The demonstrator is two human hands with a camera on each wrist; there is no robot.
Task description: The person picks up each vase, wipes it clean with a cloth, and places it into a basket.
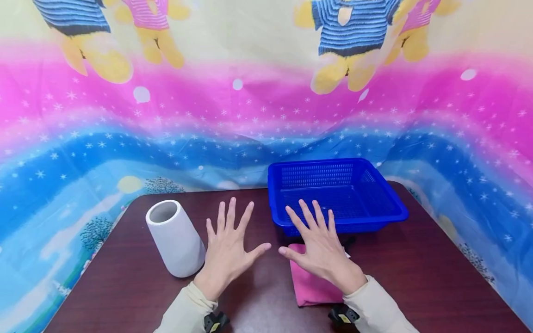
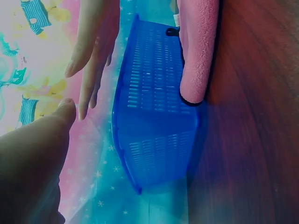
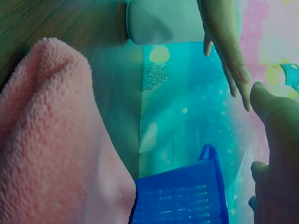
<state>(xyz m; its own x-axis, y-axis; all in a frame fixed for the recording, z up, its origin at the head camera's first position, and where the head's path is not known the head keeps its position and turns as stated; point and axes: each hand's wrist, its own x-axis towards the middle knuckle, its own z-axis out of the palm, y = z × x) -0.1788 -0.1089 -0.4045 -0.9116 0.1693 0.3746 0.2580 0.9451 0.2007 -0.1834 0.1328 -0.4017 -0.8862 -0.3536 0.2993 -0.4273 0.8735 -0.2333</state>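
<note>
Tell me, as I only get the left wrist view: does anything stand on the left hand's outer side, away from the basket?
Observer: Yes, the head view shows a white tapered vase standing to the left of the left hand.
Operator: And can you see inside the blue slotted basket?
Observer: Yes, from above: I see nothing lying on its floor, though the right hand hides part of it.

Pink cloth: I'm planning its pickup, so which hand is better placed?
Probably the right hand: it hovers near the pink cloth, fingers spread, while the left hand is nearer the white vase.
</note>
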